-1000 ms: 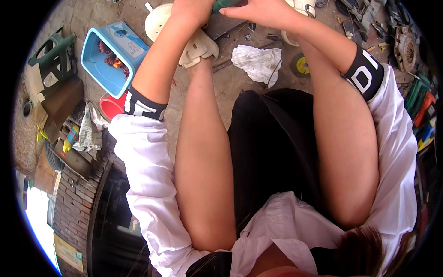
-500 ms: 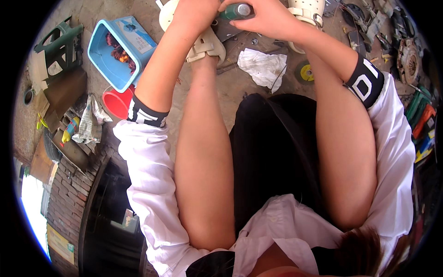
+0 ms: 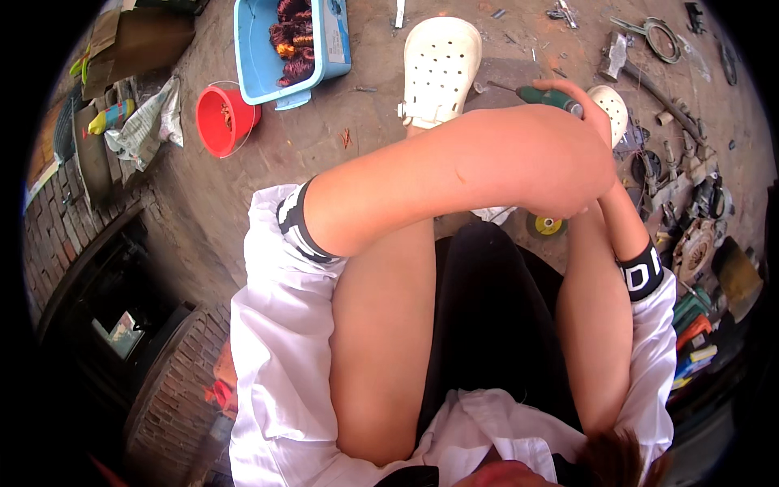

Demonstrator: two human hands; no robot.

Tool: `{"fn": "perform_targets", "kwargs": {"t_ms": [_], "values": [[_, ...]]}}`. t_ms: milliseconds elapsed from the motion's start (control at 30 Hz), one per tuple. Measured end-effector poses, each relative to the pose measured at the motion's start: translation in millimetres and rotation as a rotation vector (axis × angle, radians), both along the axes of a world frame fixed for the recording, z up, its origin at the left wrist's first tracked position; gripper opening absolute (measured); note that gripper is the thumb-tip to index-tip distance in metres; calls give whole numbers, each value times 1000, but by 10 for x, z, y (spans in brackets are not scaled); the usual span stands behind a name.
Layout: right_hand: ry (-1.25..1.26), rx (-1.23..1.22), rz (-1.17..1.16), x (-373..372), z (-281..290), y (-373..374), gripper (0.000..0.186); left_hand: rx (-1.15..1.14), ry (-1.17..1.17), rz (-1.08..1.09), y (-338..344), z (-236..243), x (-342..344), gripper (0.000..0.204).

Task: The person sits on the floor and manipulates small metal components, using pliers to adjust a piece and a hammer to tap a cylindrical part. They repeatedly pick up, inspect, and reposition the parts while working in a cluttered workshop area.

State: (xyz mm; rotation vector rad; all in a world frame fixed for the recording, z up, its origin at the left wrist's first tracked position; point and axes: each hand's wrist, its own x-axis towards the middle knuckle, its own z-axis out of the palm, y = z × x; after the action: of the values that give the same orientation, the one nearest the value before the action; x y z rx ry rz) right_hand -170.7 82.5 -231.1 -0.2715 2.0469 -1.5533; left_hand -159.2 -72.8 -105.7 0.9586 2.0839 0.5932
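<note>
In my right hand (image 3: pixel 599 122) is a screwdriver (image 3: pixel 550 97) with a green handle, its thin dark shaft pointing left. The fingers of that hand wrap around the handle near its butt end. My left forearm lies across the view over my knees. My left hand (image 3: pixel 568 166) overlaps the right wrist from above; its fingers are mostly hidden, so I cannot tell if it grips anything. Just beyond the screwdriver is one of my cream clogs (image 3: pixel 615 114), and the other clog (image 3: pixel 442 65) stands further left.
A blue plastic tub (image 3: pixel 250 49) holds dark red wire coils. Beside it stands a red bucket (image 3: pixel 213 122). At right lie a hammer (image 3: pixel 617 57), a metal ring (image 3: pixel 661 40) and a round clutch-like part (image 3: pixel 694 243). A yellow-centred disc (image 3: pixel 548 226) sits near my knees.
My left hand has swung right, across to the right wrist. The screwdriver's handle has turned, and its shaft now shows. The view has shifted, bringing the clogs and hammer into sight.
</note>
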Motion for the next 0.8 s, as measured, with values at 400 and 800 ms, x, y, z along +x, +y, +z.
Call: {"fn": "perform_targets", "kwargs": {"t_ms": [400,800], "values": [[62,129,58,-6,186,-99,39,164,33,106,-148,-49,65,18],[575,408,144,9,-38,3,32,276,225,577,-12,-397,-36,22]]}}
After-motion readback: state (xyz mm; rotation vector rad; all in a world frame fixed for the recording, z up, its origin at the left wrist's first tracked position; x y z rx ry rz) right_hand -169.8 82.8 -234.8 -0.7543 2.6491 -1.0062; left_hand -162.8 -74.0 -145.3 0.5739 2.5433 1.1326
